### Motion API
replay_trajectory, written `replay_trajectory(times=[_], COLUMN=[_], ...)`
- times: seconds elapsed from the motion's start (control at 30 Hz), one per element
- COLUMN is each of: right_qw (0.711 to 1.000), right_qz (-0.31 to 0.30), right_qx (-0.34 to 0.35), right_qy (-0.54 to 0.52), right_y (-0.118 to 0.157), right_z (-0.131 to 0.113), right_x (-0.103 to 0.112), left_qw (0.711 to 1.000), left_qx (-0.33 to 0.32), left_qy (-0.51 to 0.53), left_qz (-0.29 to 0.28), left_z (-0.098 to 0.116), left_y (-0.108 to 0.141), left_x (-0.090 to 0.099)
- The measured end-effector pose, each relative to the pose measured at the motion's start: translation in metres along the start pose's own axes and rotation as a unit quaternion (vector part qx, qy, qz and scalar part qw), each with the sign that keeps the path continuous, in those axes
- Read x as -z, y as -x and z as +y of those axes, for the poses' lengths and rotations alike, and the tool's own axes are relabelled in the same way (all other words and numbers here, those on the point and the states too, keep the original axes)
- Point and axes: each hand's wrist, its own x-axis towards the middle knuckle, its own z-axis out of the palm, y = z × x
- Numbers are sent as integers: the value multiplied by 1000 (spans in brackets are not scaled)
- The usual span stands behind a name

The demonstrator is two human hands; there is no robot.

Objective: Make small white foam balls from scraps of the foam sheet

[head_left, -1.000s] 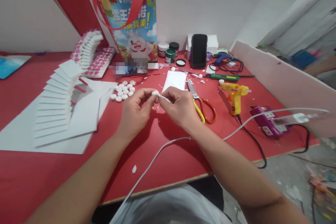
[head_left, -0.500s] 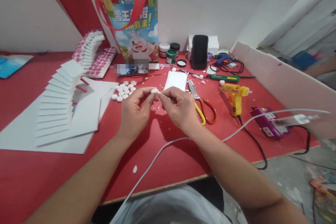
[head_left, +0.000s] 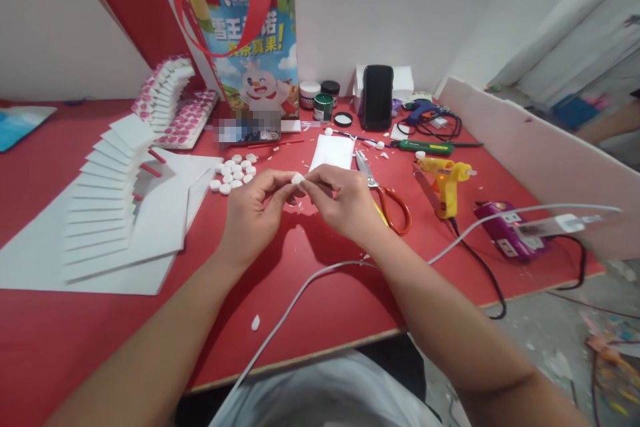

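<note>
A small white foam-like piece [head_left: 297,179] is pinched between the fingertips of both hands above the red table [head_left: 310,293]. My left hand [head_left: 255,212] grips it from the left, thumb and forefinger closed. From the other side my right hand [head_left: 341,203] pinches the same piece. Beyond my left hand lies a cluster of small white rounded discs [head_left: 233,173]. Scissors [head_left: 393,208] with orange and yellow handles rest beside my right hand, partly hidden by it. A white folded pad [head_left: 331,152] lies just behind the hands, with white scraps around.
A fanned white board model [head_left: 107,193] stands on sheets at left. At right are a yellow glue gun [head_left: 447,187], a purple box [head_left: 513,230] and a green-handled tool [head_left: 425,147]. A white cable [head_left: 310,283] crosses in front. Paint jars [head_left: 323,107] and a colourful bag [head_left: 250,33] stand behind.
The small white piece has turned slightly between my fingertips, showing a rounder face. Both hands keep their pinch in nearly the same place. The whole view has shifted a little.
</note>
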Motion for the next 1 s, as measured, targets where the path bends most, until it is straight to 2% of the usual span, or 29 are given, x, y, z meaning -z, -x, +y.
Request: replay_trajectory(times=[0.1,0.23,0.37,0.43,0.53,0.73,0.87,1.0], right_qw=[999,997,996,997,998,999,998,995], right_qz=[-21,-34,-43,-26,9,21,31,15], right_qx=[-12,-15,-44,-59,-66,-5,31,64], right_qy=[-37,-64,-68,-45,0,31,53,80], right_y=[-2,-3,-3,-3,-2,2,4,6], right_z=[1,2,2,1,0,-4,-5,-4], right_x=[5,5,2,2,1,-3,-6,-6], left_qw=[998,995,998,999,997,990,991,992], left_qx=[31,54,19,2,32,81,85,78], left_qy=[48,60,16,10,57,110,104,97], left_qz=[-24,-61,-49,-40,-41,-25,-4,2], left_z=[-1,-2,-2,-4,-6,-3,0,0], left_y=[-5,-9,-12,-12,-12,-10,-9,-9], left_x=[6,11,12,11,8,5,5,7])
